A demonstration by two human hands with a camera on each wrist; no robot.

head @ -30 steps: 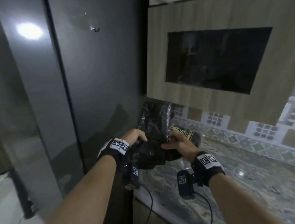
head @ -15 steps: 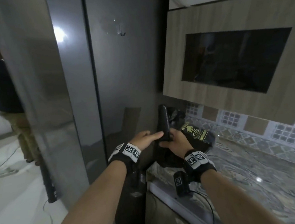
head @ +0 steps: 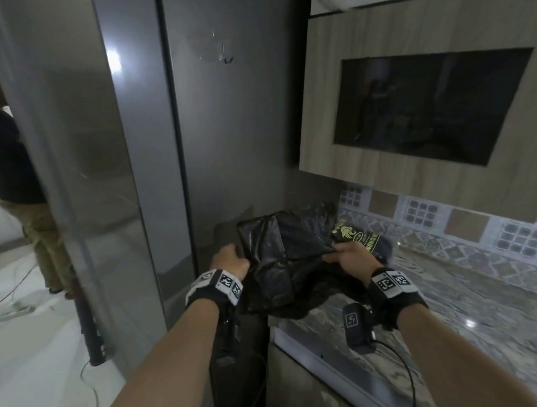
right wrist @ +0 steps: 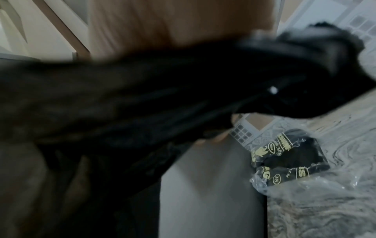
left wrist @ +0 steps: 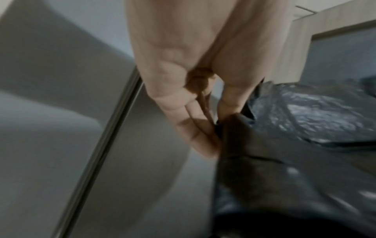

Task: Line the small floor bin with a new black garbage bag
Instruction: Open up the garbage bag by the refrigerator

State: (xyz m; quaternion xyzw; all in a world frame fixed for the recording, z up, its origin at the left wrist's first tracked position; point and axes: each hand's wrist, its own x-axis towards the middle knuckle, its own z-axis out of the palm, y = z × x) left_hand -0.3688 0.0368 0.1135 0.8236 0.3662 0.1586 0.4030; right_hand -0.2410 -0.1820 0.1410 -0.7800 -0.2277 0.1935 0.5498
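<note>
A black garbage bag [head: 284, 260], partly unfolded, is stretched between my two hands above the counter's left end. My left hand [head: 233, 260] pinches its left edge; in the left wrist view the fingers [left wrist: 203, 136] press the black plastic [left wrist: 284, 161]. My right hand [head: 350, 253] grips the right edge. The bag [right wrist: 142, 104] fills the blurred right wrist view. A clear packet of black bags with yellow print [head: 360, 238] [right wrist: 289, 156] lies on the counter just behind my right hand. No floor bin is in view.
A grey fridge [head: 222, 126] stands directly left of the marble counter [head: 462, 310]. A wooden wall cabinet with a dark glass panel [head: 430, 107] hangs above. Another person [head: 10, 165] stands far left on the white floor, near cables [head: 12, 307].
The bag has been pulled open from a narrow folded strip into a wider sheet. My hands have moved apart, left hand to the left, right hand to the right.
</note>
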